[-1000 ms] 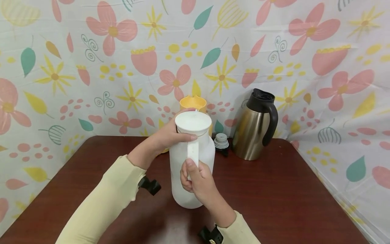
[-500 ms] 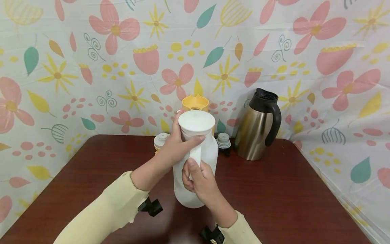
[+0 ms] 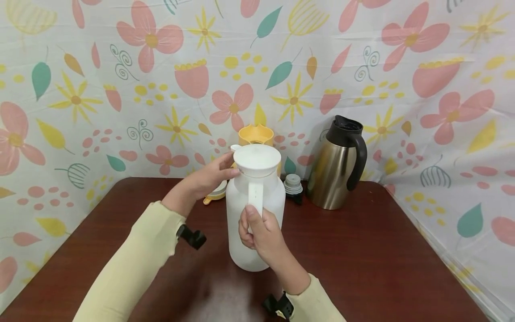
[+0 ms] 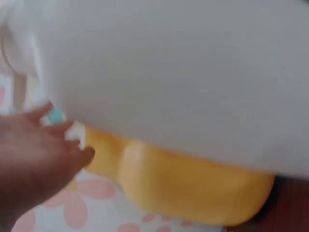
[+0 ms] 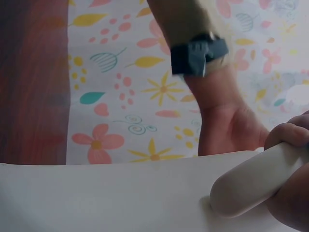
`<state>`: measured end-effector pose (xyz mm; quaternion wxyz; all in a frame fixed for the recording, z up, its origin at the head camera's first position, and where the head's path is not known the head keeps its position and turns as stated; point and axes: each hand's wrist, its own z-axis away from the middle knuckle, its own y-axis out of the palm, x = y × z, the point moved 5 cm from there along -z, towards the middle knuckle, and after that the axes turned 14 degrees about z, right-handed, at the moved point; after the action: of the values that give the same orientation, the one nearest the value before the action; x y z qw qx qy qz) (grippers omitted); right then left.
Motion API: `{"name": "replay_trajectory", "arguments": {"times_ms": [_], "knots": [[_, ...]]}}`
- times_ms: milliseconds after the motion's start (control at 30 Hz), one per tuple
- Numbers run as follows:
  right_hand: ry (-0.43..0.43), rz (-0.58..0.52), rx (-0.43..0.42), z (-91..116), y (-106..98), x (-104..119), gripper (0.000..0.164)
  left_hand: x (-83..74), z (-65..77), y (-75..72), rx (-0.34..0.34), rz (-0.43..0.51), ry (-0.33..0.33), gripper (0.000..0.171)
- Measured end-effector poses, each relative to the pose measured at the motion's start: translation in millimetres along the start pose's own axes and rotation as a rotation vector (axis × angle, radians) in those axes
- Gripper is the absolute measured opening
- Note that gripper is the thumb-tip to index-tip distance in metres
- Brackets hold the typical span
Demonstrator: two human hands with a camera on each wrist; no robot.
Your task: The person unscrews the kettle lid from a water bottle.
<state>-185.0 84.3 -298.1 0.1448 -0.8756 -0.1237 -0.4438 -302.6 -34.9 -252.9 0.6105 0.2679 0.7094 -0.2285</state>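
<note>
A white jug (image 3: 255, 223) with a flared white lid (image 3: 257, 157) stands upright in front of me; whether its base touches the table cannot be told. My right hand (image 3: 263, 235) grips the jug's handle (image 3: 255, 197), fingers curled round it and thumb along it. In the right wrist view the handle (image 5: 241, 188) also shows inside that grip. To the left of the jug's neck is my left hand (image 3: 209, 176), its fingers extended beside the lid. The left wrist view shows these fingers (image 4: 60, 128) loosely spread, near the jug's side and not wrapped round it.
Behind the white jug stands a yellow jug (image 3: 255, 133), mostly hidden. A white-and-yellow lid (image 3: 217, 191) lies to its left, and a grey-white stopper (image 3: 293, 183) to its right. Farther right is a steel vacuum jug (image 3: 331, 174) with a black handle. Patterned cloth hangs behind the table (image 3: 362, 259).
My left hand, earlier round the jug's neck with its thumb across the front, has come away to the left. A small white tab on the lid's left now shows. My right hand keeps its grip.
</note>
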Motion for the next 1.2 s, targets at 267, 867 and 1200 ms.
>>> {"name": "replay_trajectory", "arguments": {"times_ms": [267, 867, 1200], "knots": [[0.001, -0.022, 0.003, -1, 0, -2, 0.063, 4.1, -24.8, -7.6, 0.218, 0.027, -0.003, 0.144], [-0.005, -0.022, 0.019, -3, 2, -1, 0.061, -14.8, -8.7, 19.2, 0.016, -0.080, 0.084, 0.129], [-0.016, 0.000, 0.018, -1, 1, 1, 0.061, -18.6, 3.7, 39.9, -0.311, -0.129, 0.133, 0.057]]}}
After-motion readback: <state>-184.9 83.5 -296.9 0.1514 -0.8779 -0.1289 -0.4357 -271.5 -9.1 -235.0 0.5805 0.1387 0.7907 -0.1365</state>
